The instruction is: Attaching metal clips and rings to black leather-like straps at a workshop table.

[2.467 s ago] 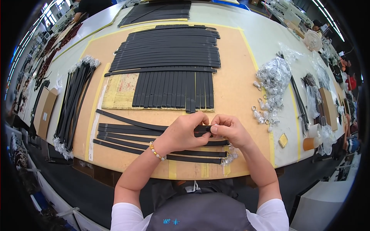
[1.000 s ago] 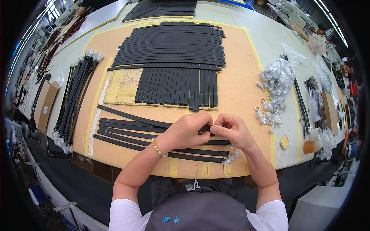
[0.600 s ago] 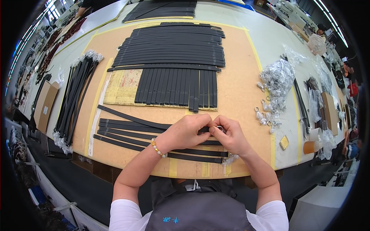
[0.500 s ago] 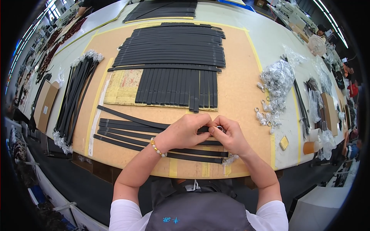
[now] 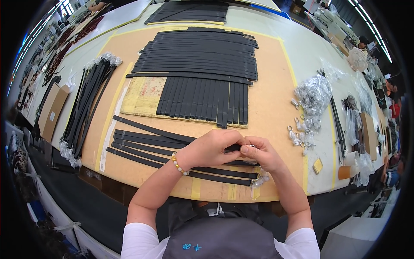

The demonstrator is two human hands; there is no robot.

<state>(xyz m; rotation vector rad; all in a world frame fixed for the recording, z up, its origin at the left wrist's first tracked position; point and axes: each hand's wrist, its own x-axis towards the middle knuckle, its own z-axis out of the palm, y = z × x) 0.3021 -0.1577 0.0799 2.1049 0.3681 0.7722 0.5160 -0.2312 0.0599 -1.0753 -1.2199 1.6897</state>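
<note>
My left hand (image 5: pixel 214 148) is closed on a black strap (image 5: pixel 153 129), whose free end slants out to the left across the worktable. Close against it, my right hand (image 5: pixel 264 153) pinches the strap's near end, where a bit of shiny metal ring (image 5: pixel 252 146) shows between the fingers. Most of that fitting is hidden by my fingertips. Under my wrists lie several more black straps (image 5: pixel 142 154) side by side. Clear-wrapped metal fittings (image 5: pixel 259 179) sit at their right ends, near my right wrist.
Beyond my hands, short black straps (image 5: pixel 194 99) lie on a yellow board (image 5: pixel 140 103), with a wide layer of longer straps (image 5: pixel 194 54) behind. A strap bundle (image 5: pixel 89 103) rests at left. Wrapped metal clasps (image 5: pixel 312 103), a yellow block (image 5: pixel 318 166) and a tape roll (image 5: pixel 345 172) are at right.
Both hands stay together on the strap end; my right fingers have shifted and now cover more of the metal ring. The whole view has moved slightly.
</note>
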